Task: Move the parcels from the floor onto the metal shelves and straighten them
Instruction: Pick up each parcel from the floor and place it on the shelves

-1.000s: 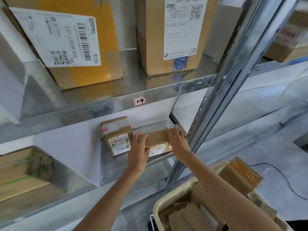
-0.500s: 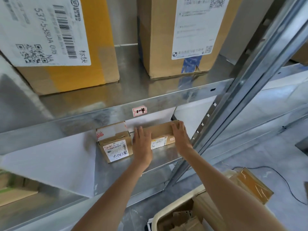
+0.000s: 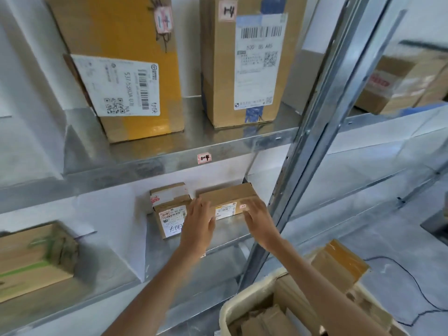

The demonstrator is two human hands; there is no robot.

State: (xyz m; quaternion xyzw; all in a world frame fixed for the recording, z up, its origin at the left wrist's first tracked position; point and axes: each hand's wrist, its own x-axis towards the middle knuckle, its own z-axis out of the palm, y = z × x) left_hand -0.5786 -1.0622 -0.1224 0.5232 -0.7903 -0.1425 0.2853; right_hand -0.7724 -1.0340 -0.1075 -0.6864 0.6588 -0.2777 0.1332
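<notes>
A flat brown parcel lies on the lower metal shelf, close to the steel upright. My left hand hovers in front of its left end with fingers spread. In front of the parcel's right end is my right hand, also spread, holding nothing. Both hands are slightly blurred and look just off the box. To the left of it stands a small square parcel with a white label and handwriting, partly covered by my left hand.
Two tall cartons stand on the upper shelf. A steel upright rises at the right. A cream tub of parcels sits at the bottom right. Another box lies at the lower left.
Both hands pushed the flat parcel back on the shelf, then let go and drew back a little. The camera tilted up.
</notes>
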